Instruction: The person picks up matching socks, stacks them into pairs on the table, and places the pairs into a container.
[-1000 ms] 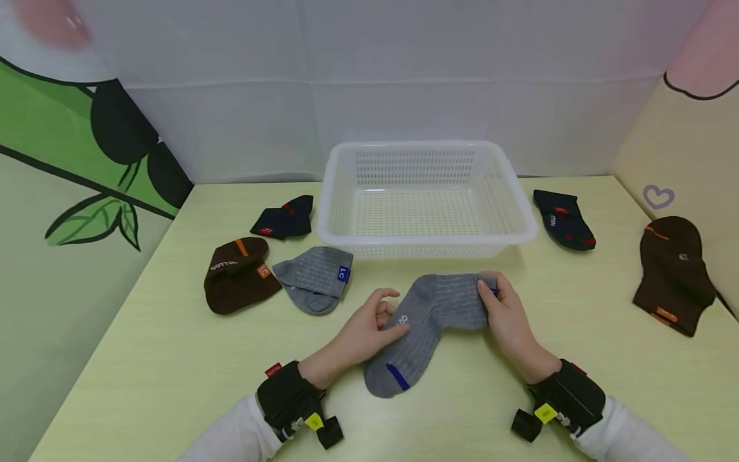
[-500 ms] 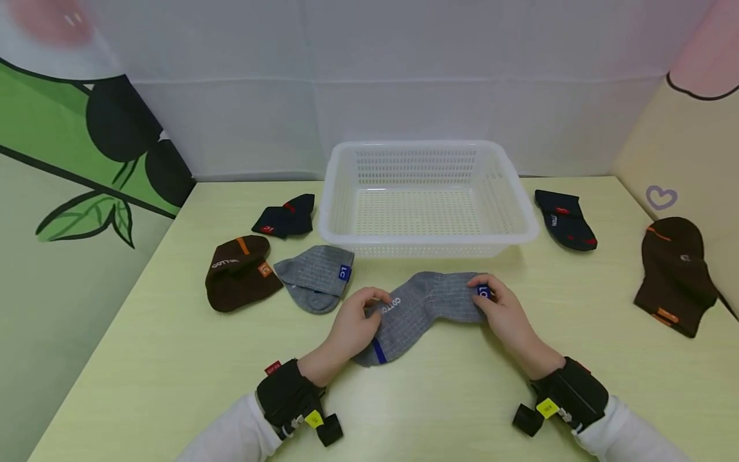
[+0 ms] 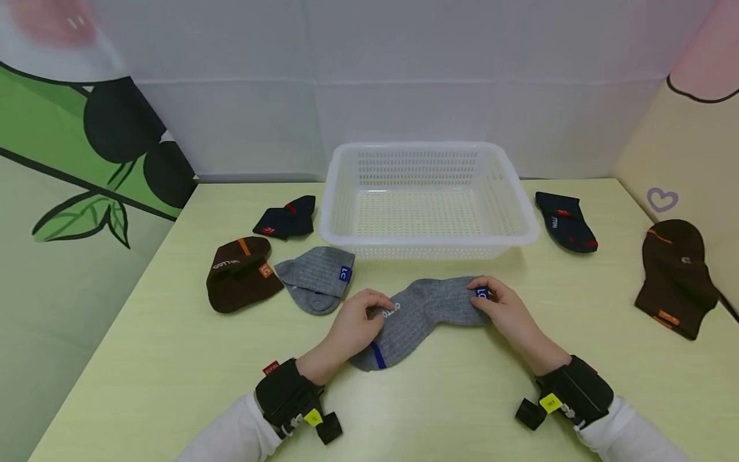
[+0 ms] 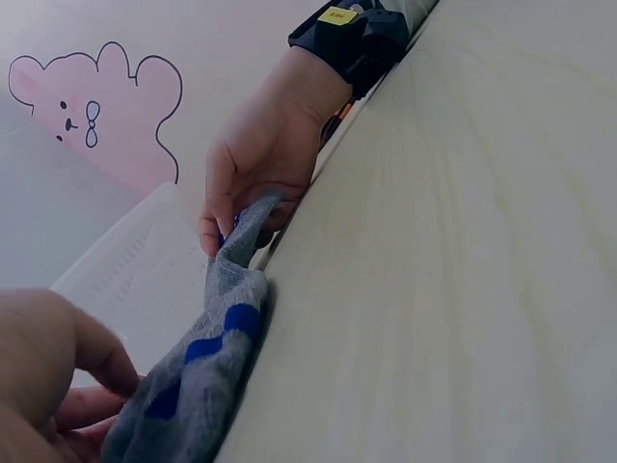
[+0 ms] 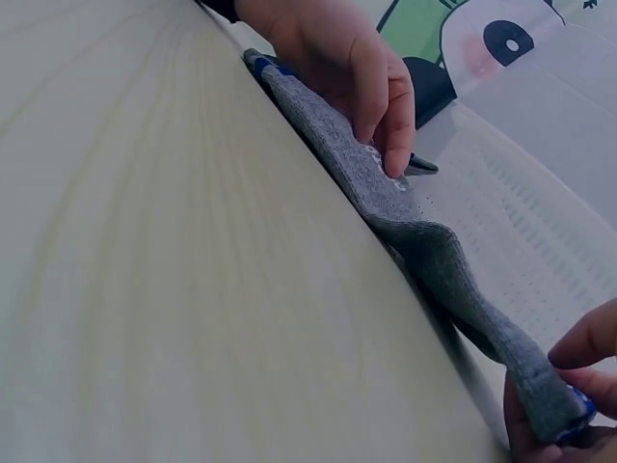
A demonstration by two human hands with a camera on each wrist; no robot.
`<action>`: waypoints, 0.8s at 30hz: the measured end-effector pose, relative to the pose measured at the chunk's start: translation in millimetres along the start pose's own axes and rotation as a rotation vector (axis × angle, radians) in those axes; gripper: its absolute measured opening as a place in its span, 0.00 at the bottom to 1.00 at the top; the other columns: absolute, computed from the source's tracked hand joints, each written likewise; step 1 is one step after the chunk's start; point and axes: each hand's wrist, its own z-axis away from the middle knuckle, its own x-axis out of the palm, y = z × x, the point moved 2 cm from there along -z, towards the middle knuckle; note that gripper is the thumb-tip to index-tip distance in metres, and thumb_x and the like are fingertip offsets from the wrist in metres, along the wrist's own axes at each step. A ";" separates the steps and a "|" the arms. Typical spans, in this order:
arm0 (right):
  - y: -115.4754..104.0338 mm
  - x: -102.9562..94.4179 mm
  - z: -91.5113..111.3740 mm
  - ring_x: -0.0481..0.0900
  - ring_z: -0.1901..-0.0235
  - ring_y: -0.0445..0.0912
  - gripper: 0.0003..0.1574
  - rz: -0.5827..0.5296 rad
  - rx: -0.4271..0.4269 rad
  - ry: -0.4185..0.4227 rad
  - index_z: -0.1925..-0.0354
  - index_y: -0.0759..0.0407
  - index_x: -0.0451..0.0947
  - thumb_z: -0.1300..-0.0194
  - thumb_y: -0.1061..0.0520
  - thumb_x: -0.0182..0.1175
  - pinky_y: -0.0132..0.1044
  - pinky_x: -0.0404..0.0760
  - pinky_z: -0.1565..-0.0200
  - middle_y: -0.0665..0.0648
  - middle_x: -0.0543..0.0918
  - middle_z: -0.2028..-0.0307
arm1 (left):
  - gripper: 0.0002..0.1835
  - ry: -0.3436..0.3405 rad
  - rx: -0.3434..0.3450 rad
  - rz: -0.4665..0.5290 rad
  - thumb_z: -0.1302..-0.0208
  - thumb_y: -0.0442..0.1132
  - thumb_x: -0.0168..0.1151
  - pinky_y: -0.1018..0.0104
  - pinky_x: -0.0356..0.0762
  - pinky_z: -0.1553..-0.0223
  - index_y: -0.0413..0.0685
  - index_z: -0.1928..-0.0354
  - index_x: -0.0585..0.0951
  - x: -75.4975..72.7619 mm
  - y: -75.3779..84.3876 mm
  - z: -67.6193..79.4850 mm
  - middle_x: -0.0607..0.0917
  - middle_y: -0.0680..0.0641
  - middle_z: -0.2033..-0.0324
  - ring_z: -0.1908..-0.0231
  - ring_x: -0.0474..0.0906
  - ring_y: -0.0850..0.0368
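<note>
A grey sock [image 3: 416, 317] with a blue stripe near its toe lies stretched out in front of the basket. At its cuff, beside the blue label, my right hand [image 3: 508, 314] pinches the fabric; the right wrist view shows thumb and fingers on either side of the cuff [image 5: 545, 400]. Over the foot part, my left hand [image 3: 355, 327] holds the sock with bent fingers, fingertips at the white lettering. The toe end is partly covered by this hand. A second grey sock [image 3: 317, 276], folded over, lies just beyond the left hand.
A white perforated basket [image 3: 427, 240] stands at the table's back. Left of it lie a navy sock [image 3: 285, 218] and a brown sock [image 3: 239, 276]. To the right are another navy sock [image 3: 566, 221] and another brown sock [image 3: 672, 279], near the side wall.
The grey sock's foot has swung up and left, lying straighter. My left hand went from loosely spread to bent fingers on it. The right hand shifted on the cuff, uncovering the label.
</note>
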 end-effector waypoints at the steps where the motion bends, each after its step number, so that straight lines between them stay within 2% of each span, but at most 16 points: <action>1: 0.4 -0.5 -0.3 0.64 0.47 0.51 0.15 0.000 0.002 -0.001 0.48 0.69 0.69 0.31 0.63 0.50 0.21 0.64 0.55 0.67 0.68 0.41 | 0.12 -0.021 0.002 -0.015 0.48 0.24 0.56 0.59 0.74 0.53 0.40 0.63 0.84 -0.2 0.3 0.1 0.81 0.44 0.57 0.54 0.77 0.49; 6: 0.7 -3.5 -0.6 0.65 0.58 0.48 0.16 0.058 -0.006 0.019 0.48 0.67 0.71 0.32 0.62 0.52 0.28 0.65 0.60 0.66 0.71 0.47 | 0.28 -0.158 0.021 -0.096 0.54 0.31 0.66 0.52 0.71 0.46 0.34 0.45 0.76 -0.3 1.7 1.2 0.74 0.40 0.45 0.45 0.72 0.46; 8: 0.9 -5.1 -0.5 0.66 0.61 0.48 0.15 0.099 -0.018 0.033 0.49 0.67 0.72 0.33 0.63 0.54 0.30 0.65 0.62 0.66 0.73 0.48 | 0.34 -0.182 0.031 -0.124 0.55 0.31 0.67 0.50 0.68 0.44 0.34 0.41 0.72 -0.1 1.9 2.4 0.71 0.39 0.42 0.44 0.69 0.45; 10: 1.6 -6.3 -0.7 0.66 0.62 0.49 0.15 0.140 -0.024 0.039 0.50 0.66 0.72 0.34 0.64 0.55 0.30 0.66 0.63 0.67 0.74 0.50 | 0.36 -0.163 0.041 -0.142 0.56 0.30 0.66 0.47 0.62 0.42 0.37 0.39 0.70 0.0 2.1 3.9 0.72 0.40 0.41 0.43 0.67 0.43; 14: 3.4 -7.6 -1.1 0.68 0.65 0.48 0.15 0.215 -0.032 0.044 0.52 0.65 0.73 0.37 0.64 0.58 0.32 0.68 0.66 0.66 0.76 0.52 | 0.34 -0.065 0.066 -0.167 0.55 0.25 0.62 0.41 0.53 0.46 0.40 0.40 0.70 0.0 1.1 5.4 0.74 0.39 0.43 0.41 0.62 0.40; 19: 3.9 -9.8 -1.7 0.68 0.70 0.46 0.16 0.265 -0.053 0.052 0.52 0.64 0.73 0.39 0.64 0.60 0.33 0.67 0.70 0.65 0.77 0.58 | 0.30 0.011 0.084 -0.203 0.54 0.22 0.58 0.40 0.52 0.50 0.40 0.43 0.74 -1.2 2.3 3.6 0.74 0.39 0.43 0.39 0.59 0.38; 24: 5.1 -13.0 -2.1 0.68 0.72 0.46 0.17 0.290 -0.063 0.065 0.52 0.63 0.73 0.40 0.63 0.61 0.33 0.66 0.72 0.64 0.77 0.59 | 0.26 0.070 0.081 -0.225 0.51 0.21 0.55 0.43 0.53 0.54 0.43 0.46 0.77 -2.3 3.8 3.3 0.75 0.40 0.44 0.43 0.61 0.39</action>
